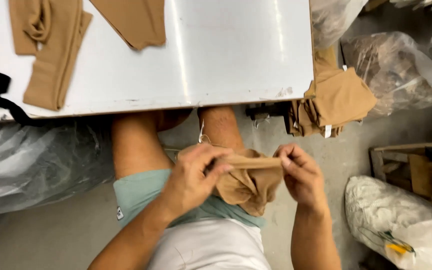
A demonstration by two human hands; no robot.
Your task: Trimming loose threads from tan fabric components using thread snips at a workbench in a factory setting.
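So the tan stocking (248,177) stretches sideways between both grips: left hand (193,175) and right hand (301,175) each pinch one end of its band, the rest hanging below.

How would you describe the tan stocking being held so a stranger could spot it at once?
Below the white table's near edge, over the seated person's lap, the left hand and right hand stretch one tan stocking between them. Unlike the stockings lying flat on the table, it hangs bunched, in mid-air.

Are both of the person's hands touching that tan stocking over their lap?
Touching. The head view shows the left hand and the right hand each pinching an end of the tan stocking, its band stretched between them.
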